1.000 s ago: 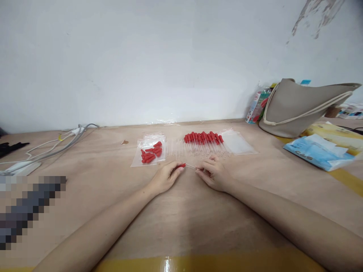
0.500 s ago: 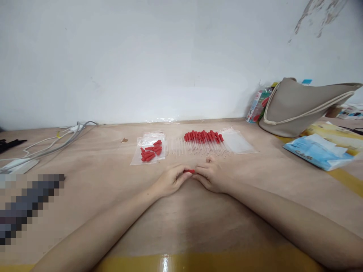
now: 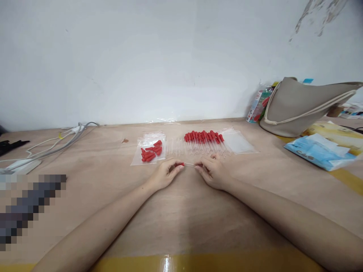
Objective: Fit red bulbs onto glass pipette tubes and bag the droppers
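Note:
Between the fingertips of my left hand [image 3: 168, 173] is a red rubber bulb [image 3: 182, 164], mostly covered by the fingers. A thin clear dropper tube [image 3: 189, 164] runs from the bulb to my right hand [image 3: 210, 172], whose fingers pinch its other end. Behind my left hand, loose red bulbs [image 3: 150, 154] lie on a clear plastic bag [image 3: 136, 160]. Bare clear tubes [image 3: 175, 147] lie side by side beyond the hands. To their right is a row of droppers with red bulbs [image 3: 204, 136] on their far ends.
An empty-looking clear bag [image 3: 244, 142] lies right of the droppers. Farther right are a blue tissue pack [image 3: 314, 153], a grey bag [image 3: 306, 105] and a bottle [image 3: 259, 104]. Cables [image 3: 68, 139] with a white power strip [image 3: 25, 166] lie at the left. A wall [image 3: 170, 60] rises behind the table.
My hands have moved slightly apart, the left one going left with the red bulb. The clear tube between them has come into view.

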A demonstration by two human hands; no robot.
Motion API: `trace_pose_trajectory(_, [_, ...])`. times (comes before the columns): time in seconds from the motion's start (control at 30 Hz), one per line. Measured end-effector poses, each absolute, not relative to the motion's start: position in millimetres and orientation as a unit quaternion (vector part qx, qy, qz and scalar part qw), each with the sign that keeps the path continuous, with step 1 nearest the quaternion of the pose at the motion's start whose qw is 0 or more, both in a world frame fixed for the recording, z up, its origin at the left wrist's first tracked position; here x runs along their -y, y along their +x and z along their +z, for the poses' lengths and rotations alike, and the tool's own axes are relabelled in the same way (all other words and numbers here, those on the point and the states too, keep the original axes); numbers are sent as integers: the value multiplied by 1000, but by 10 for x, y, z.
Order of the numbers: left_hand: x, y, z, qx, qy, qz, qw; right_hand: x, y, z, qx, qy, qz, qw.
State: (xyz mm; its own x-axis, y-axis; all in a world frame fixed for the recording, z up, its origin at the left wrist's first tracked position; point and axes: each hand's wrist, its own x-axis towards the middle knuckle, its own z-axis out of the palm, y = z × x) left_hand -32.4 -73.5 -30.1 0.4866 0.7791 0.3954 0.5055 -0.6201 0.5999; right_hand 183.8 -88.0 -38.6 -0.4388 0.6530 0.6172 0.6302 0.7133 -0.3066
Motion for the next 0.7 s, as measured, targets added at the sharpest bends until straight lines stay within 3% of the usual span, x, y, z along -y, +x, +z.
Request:
trace_pose_trajectory(0.5, [760,-349,-342,-373,837,309,255,803,1901,-429,872,-352,7,339])
trace_pose_trajectory(0.7, [804,-334,-309,-368,865,268,213,837,1900,-383,877,-365,-43,311])
